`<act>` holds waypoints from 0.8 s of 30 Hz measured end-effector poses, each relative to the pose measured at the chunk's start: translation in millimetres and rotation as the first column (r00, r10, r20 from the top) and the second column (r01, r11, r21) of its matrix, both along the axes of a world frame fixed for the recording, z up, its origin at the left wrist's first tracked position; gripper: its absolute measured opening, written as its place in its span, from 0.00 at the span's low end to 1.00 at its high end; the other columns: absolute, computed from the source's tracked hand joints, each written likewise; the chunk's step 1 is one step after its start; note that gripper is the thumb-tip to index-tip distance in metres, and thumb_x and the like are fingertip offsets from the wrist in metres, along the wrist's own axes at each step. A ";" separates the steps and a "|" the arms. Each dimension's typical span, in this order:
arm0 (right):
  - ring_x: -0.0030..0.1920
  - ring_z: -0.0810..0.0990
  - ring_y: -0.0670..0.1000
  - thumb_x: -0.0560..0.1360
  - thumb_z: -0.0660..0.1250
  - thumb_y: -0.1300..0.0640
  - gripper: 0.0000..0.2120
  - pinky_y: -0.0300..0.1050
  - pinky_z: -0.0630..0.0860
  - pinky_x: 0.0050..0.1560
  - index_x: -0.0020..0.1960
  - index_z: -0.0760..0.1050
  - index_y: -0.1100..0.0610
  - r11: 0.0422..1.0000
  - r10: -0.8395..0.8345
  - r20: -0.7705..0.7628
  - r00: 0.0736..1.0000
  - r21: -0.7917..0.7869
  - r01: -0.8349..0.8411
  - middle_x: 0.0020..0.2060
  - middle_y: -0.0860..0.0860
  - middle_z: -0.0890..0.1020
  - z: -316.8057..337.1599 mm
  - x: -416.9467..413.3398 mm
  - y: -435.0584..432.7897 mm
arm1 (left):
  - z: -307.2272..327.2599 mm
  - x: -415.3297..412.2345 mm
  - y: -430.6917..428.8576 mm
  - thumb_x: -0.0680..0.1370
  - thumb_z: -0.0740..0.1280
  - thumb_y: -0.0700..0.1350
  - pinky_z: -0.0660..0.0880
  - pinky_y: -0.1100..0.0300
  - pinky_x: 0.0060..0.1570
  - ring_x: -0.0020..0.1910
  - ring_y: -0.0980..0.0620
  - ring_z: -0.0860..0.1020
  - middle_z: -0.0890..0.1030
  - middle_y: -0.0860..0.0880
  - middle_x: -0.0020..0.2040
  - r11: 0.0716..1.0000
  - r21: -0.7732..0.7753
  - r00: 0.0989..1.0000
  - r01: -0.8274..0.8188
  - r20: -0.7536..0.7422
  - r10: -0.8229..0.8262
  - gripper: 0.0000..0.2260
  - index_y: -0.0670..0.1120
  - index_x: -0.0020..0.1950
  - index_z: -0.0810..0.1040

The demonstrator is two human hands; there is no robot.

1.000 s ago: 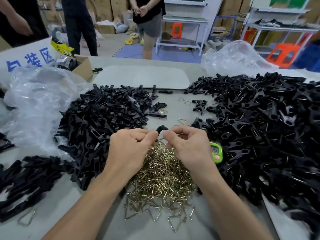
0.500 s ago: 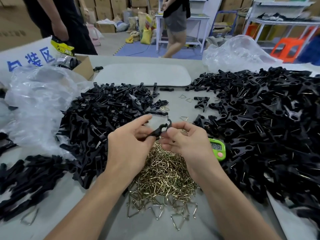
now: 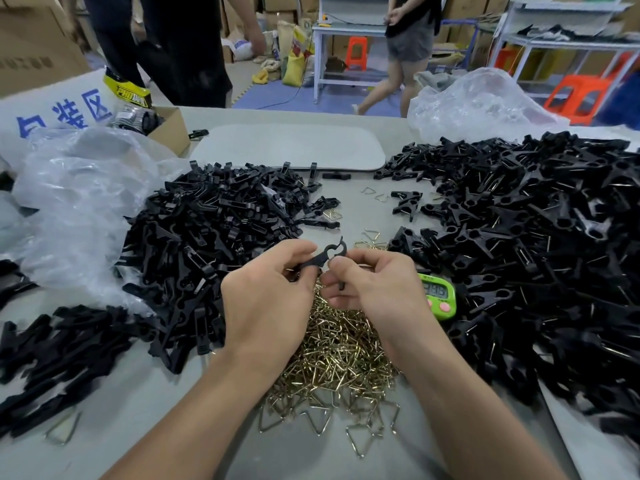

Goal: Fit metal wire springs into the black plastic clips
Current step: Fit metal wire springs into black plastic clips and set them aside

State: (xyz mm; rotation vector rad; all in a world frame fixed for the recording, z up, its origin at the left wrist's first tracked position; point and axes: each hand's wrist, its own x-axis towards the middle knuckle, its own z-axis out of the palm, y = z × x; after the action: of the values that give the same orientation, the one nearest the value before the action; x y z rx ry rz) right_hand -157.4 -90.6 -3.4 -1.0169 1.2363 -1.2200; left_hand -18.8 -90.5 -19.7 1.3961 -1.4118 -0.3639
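Hands meet mid-table, above the wire spring pile (image 3: 339,355). Left hand (image 3: 266,296) pinches the left end of one black plastic clip (image 3: 320,258); right hand (image 3: 377,289), fingers curled, pinches its right end. Clip heap, left (image 3: 214,230), and clip heap, right (image 3: 536,237), flank the hands. Green timer (image 3: 438,296) lies just right of the right hand.

clip pile (image 3: 214,244) left, spring heap (image 3: 339,351) centre, timer (image 3: 438,294) right

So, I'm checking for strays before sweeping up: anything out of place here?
One wire spring lies alone at near left, away from the spring pile; a few stray springs lie scattered between the clip heaps.
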 end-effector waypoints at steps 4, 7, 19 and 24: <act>0.35 0.86 0.53 0.79 0.72 0.62 0.07 0.43 0.83 0.37 0.42 0.83 0.57 1.000 -0.018 0.026 1.000 0.001 0.018 0.37 0.58 0.87 0.4 2.5 0.9 | -0.2 -3.0 -0.2 0.73 0.79 0.41 0.77 0.71 0.51 0.45 0.69 0.82 0.85 0.64 0.41 1.000 0.008 1.000 -0.018 -0.025 0.018 0.11 0.56 0.50 0.87; 0.37 0.86 0.53 0.78 0.73 0.62 0.10 0.44 0.84 0.38 0.38 0.86 0.55 1.000 -0.002 -0.007 1.000 -0.003 0.002 0.38 0.60 0.87 -0.4 4.3 1.2 | -1.0 -3.8 2.6 0.73 0.78 0.38 0.77 0.71 0.51 0.45 0.67 0.83 0.83 0.67 0.41 0.999 -0.022 0.999 0.034 -0.018 -0.034 0.14 0.57 0.52 0.86; 0.27 0.75 0.49 0.76 0.71 0.60 0.11 0.40 0.70 0.29 0.35 0.84 0.58 0.993 0.020 -0.168 0.986 -0.115 -0.040 0.29 0.55 0.82 1.5 -17.1 -4.9 | 8.5 -0.5 4.6 0.73 0.73 0.45 0.76 0.74 0.54 0.50 0.68 0.83 0.85 0.69 0.48 0.960 0.006 0.957 0.280 -0.077 -0.279 0.18 0.65 0.58 0.84; 0.27 0.72 0.50 0.68 0.70 0.50 0.10 0.46 0.67 0.30 0.35 0.84 0.56 0.981 0.060 -0.414 0.908 -0.141 -0.130 0.29 0.58 0.82 0.7 -23.9 -6.5 | 15.9 9.5 -5.5 0.77 0.72 0.40 0.84 0.52 0.52 0.47 0.52 0.86 0.87 0.62 0.50 0.920 0.111 0.907 0.375 -0.246 -0.341 0.20 0.67 0.57 0.84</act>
State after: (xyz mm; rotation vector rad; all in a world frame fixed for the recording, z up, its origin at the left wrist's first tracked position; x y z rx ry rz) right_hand -181.3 -97.1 -2.8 -1.4964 1.3987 -1.0777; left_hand -9.2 -96.0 -3.8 1.1685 -1.4752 -0.8613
